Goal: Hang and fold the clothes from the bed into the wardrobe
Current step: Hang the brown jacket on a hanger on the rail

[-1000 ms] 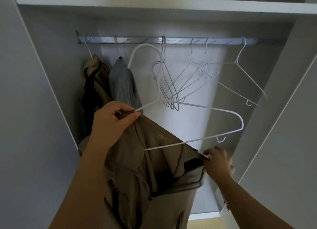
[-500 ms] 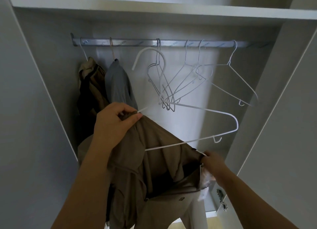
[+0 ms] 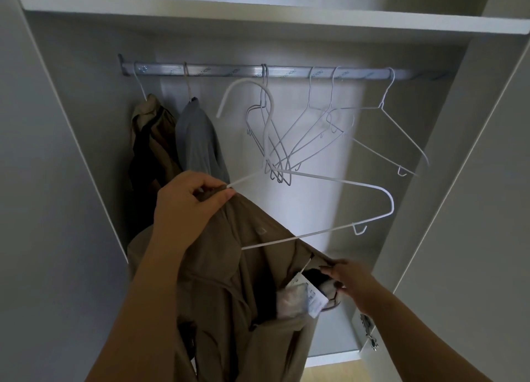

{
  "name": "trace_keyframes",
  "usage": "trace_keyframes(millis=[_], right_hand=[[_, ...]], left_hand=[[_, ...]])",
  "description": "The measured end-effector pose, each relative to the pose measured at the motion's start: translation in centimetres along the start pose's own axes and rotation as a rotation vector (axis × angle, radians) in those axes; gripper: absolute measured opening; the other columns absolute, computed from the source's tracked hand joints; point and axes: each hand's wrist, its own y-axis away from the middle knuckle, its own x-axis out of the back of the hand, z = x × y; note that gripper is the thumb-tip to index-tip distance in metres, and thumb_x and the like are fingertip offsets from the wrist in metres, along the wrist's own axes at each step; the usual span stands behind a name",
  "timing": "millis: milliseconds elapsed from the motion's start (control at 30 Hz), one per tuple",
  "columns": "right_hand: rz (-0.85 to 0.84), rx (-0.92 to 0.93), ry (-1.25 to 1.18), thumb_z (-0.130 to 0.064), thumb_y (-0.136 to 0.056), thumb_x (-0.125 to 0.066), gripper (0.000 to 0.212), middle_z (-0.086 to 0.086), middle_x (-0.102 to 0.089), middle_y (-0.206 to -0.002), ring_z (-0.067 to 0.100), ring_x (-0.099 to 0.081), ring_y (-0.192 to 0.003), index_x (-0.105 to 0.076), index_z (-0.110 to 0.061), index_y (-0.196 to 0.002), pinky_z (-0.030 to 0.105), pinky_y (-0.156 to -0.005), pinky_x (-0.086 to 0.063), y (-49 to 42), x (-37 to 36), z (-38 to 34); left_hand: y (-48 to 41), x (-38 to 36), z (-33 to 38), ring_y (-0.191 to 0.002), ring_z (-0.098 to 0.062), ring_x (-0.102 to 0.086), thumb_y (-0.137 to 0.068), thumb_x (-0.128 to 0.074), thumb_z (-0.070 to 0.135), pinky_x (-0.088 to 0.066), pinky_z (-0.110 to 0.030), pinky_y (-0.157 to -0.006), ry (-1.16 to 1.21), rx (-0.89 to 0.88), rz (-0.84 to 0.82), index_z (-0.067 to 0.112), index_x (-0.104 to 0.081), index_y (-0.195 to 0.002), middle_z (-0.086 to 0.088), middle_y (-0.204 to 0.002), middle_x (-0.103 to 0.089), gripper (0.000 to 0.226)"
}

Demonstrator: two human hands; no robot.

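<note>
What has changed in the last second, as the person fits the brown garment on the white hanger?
The right hand has moved lower along the brown garment and pulled its edge open, so white labels now show. The left hand still pinches the white hanger and cloth together; the hook stays below the rail.

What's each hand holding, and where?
Left hand pinches the coat at its shoulder together with the hanger arm; right hand grips the coat's edge beside the tags.
</note>
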Motion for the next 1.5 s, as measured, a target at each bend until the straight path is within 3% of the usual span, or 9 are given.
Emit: trace_keyframes(millis=[100, 200, 367, 467, 533, 867, 1033, 1200, 1500], right_hand=[[0.193, 0.082, 0.313, -0.008, -0.083, -0.064, 0.015, 0.005, -0.057, -0.069, 0.013, -0.05, -0.058, -0.066, 0.0, -0.096, 0.017, -0.049, -0.037, -0.4, -0.1, 0.8], [0.312, 0.087, 0.366, -0.014, -0.089, -0.056, 0.011, 0.012, -0.059, -0.097, 0.023, -0.054, -0.08, -0.062, -0.01, -0.097, 0.025, -0.065, -0.039, -0.8, 0.4, 1.7], [0.164, -0.08, -0.471, 0.002, -0.094, -0.038, 0.021, 0.014, -0.053, -0.081, 0.023, -0.05, -0.068, -0.055, -0.011, -0.088, 0.031, -0.056, -0.046, -0.3, 1.0, 0.8], [0.073, -0.074, -0.611, -0.005, -0.097, -0.037, 0.023, 0.018, -0.061, -0.077, 0.029, -0.057, -0.063, -0.058, -0.007, -0.09, 0.03, -0.046, -0.051, 0.1, 1.3, 0.2], [-0.008, -0.109, -0.646, -0.016, -0.097, -0.042, 0.021, 0.017, -0.065, -0.087, 0.029, -0.061, -0.073, -0.061, -0.006, -0.099, 0.035, -0.06, -0.052, 0.3, 1.8, 0.0], [0.163, -0.025, -0.448, -0.011, -0.092, -0.054, 0.017, 0.013, -0.06, -0.067, 0.025, -0.055, -0.057, -0.061, -0.004, -0.079, 0.022, -0.045, -0.049, -0.7, 3.5, 0.0], [0.41, 0.209, -0.133, -0.01, -0.087, -0.061, 0.014, 0.009, -0.06, -0.075, 0.024, -0.054, -0.075, -0.069, 0.001, -0.092, 0.033, -0.073, -0.044, -1.4, 2.4, -0.7], [0.532, 0.337, 0.049, -0.019, -0.089, -0.06, 0.014, 0.008, -0.063, -0.077, 0.024, -0.055, -0.077, -0.071, -0.01, -0.089, 0.027, -0.07, -0.038, -1.0, 2.4, -2.0], [0.396, 0.636, 0.018, -0.012, -0.089, -0.058, 0.014, -0.015, -0.062, -0.077, 0.001, -0.056, -0.074, -0.067, -0.019, -0.081, 0.019, -0.069, -0.04, 1.5, 0.0, -5.6]], left_hand=[[0.1, 0.0, -0.2, -0.073, 0.004, -0.056, -0.073, -0.077, 0.02, -0.041, -0.004, -0.071, 0.005, -0.018, -0.002, 0.036, -0.059, -0.073, 0.022, -0.074, -0.056, 0.024], [0.2, 0.4, -0.6, -0.073, 0.009, -0.055, -0.071, -0.078, 0.018, -0.041, -0.003, -0.07, 0.027, -0.023, 0.007, 0.03, -0.062, -0.074, 0.022, -0.075, -0.057, 0.02], [0.5, 1.3, -1.7, -0.073, 0.006, -0.056, -0.069, -0.079, 0.014, -0.042, -0.003, -0.069, 0.03, 0.017, -0.063, 0.022, -0.065, -0.074, 0.015, -0.076, -0.059, 0.017], [0.7, 1.8, -2.3, -0.074, -0.004, -0.057, -0.069, -0.079, 0.013, -0.044, -0.007, -0.069, 0.038, 0.053, -0.103, 0.025, -0.065, -0.073, 0.008, -0.077, -0.062, 0.018], [0.7, 2.2, -2.6, -0.072, -0.002, -0.057, -0.068, -0.079, 0.012, -0.044, -0.007, -0.068, 0.048, 0.065, -0.116, 0.03, -0.063, -0.071, 0.009, -0.076, -0.063, 0.024], [1.1, 2.3, -3.7, -0.076, -0.009, -0.059, -0.063, -0.083, 0.015, -0.043, -0.009, -0.067, -0.099, 0.092, -0.342, 0.034, -0.062, -0.063, 0.01, -0.073, -0.064, 0.028], [1.1, 1.0, -3.2, -0.071, -0.014, -0.056, -0.071, -0.079, 0.021, -0.045, -0.027, -0.066, -0.293, 0.058, -0.262, 0.016, -0.07, -0.074, 0.0, -0.077, -0.063, 0.011], [1.4, -0.1, -1.9, -0.072, -0.016, -0.057, -0.072, -0.078, 0.02, -0.045, -0.03, -0.062, -0.33, 0.007, -0.077, 0.012, -0.071, -0.073, -0.003, -0.076, -0.063, 0.011], [2.3, -3.2, -0.2, -0.078, -0.01, -0.056, -0.076, -0.074, 0.026, -0.044, -0.025, -0.07, -0.215, -0.038, -0.316, 0.015, -0.07, -0.076, 0.005, -0.082, -0.063, 0.011]])
